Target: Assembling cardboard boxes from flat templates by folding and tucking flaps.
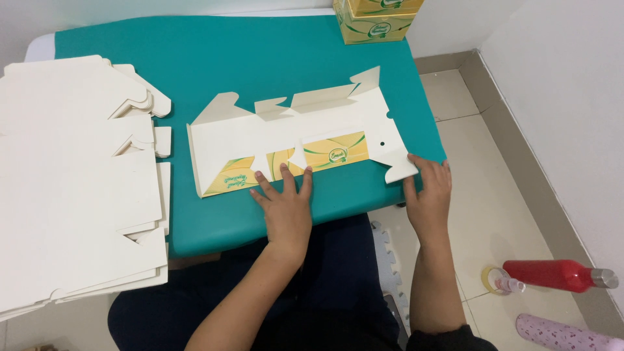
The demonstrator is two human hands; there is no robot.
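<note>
A flat, unfolded cream cardboard box blank [286, 140] with yellow-green printed flaps lies on the teal table [260, 58]. My left hand [286, 201] presses flat, fingers spread, on the blank's near edge by the printed flaps. My right hand [429, 192] rests at the table's right corner, its fingers touching the blank's lower right tab.
A tall stack of flat cream box blanks [71, 182] covers the left side. An assembled yellow box [374, 19] stands at the table's far edge. On the tiled floor at right lie a red bottle [559, 274], a tape roll [497, 279] and a pink patterned bottle [565, 335].
</note>
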